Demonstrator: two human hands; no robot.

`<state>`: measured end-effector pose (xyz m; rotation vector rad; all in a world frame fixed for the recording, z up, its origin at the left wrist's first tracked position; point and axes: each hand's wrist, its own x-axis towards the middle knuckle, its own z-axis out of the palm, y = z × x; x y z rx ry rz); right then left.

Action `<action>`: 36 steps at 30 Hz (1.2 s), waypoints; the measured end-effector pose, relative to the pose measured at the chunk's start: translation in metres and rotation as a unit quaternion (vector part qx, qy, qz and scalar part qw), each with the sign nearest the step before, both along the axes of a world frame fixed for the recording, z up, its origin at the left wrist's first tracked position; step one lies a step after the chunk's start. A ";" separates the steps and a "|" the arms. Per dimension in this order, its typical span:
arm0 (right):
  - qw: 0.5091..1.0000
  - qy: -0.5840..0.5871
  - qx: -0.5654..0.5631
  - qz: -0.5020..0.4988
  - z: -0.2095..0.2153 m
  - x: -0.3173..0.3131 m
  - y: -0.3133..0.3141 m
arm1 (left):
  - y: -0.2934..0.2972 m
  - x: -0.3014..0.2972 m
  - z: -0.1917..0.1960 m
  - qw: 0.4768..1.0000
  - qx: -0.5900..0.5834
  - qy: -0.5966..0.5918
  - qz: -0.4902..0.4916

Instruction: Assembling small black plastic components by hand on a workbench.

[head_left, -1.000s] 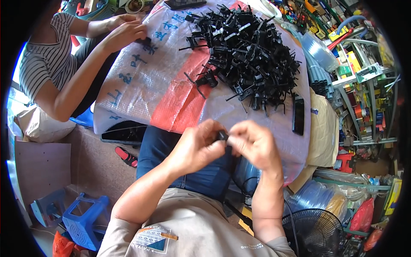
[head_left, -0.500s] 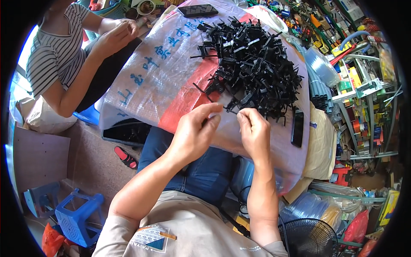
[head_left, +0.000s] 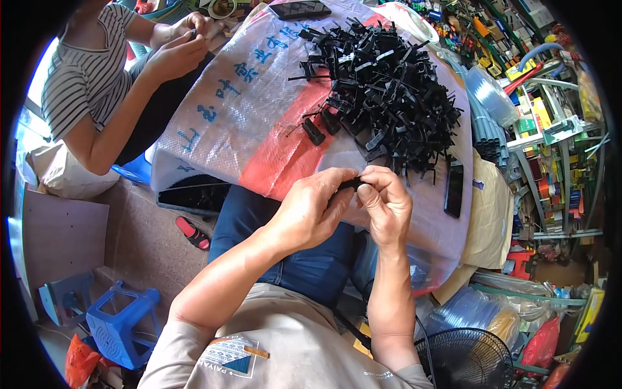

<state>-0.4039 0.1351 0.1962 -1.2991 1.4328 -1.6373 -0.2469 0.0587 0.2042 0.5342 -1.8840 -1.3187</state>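
Observation:
A big heap of small black plastic parts (head_left: 395, 97), with thin legs sticking out, lies on the woven plastic sheet (head_left: 220, 139) in front of me. Close to my lap, my left hand (head_left: 312, 209) and my right hand (head_left: 391, 206) meet fingertip to fingertip. Between them they pinch one black plastic part (head_left: 350, 184), mostly covered by the fingers. Both hands are closed on it, just off the near edge of the heap. At the heap's left side, a separate black piece (head_left: 313, 131) rests on the red stripe.
A dark phone (head_left: 453, 189) lies right of the heap, another phone (head_left: 300, 10) at the far edge. Across to the left sits a person in a striped shirt (head_left: 84, 78), hands together. A blue stool (head_left: 123, 321), a black fan (head_left: 466, 356) and crowded shelves (head_left: 551, 149) surround me.
My hands have come together from apart and drawn slightly back from the heap, a black part now between them. Pieces at the heap's near left have shifted. The other person's hands have moved.

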 end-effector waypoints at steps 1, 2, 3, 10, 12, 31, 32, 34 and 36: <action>0.999 -0.040 0.013 0.002 0.000 0.001 0.001 | 0.003 0.000 0.004 1.000 0.014 0.007 0.007; 0.999 -0.041 0.014 0.001 0.002 0.002 0.003 | 0.005 -0.001 0.006 0.999 0.028 0.014 0.014; 0.996 -0.085 0.022 0.024 0.006 0.005 0.003 | 0.005 -0.001 0.005 0.999 0.029 0.013 0.015; 0.994 -0.102 -0.014 0.044 -0.005 0.008 0.002 | 0.013 -0.003 -0.001 0.996 -0.012 0.041 0.072; 0.990 -0.125 -0.011 0.059 -0.005 0.008 0.003 | 0.014 -0.003 -0.001 0.995 -0.025 0.043 0.086; 0.994 0.026 0.066 0.083 0.022 0.012 0.014 | -0.006 0.022 0.002 0.814 0.539 0.177 -0.121; 0.996 -0.005 0.074 0.056 0.021 0.013 0.013 | -0.004 0.023 0.003 0.824 0.535 0.150 -0.114; 0.997 -0.007 0.075 0.035 0.022 0.015 0.008 | -0.002 0.026 0.008 0.888 0.435 0.048 -0.143; 0.996 0.018 0.083 0.041 0.026 0.017 0.003 | 0.000 0.027 0.011 0.942 0.311 -0.023 -0.123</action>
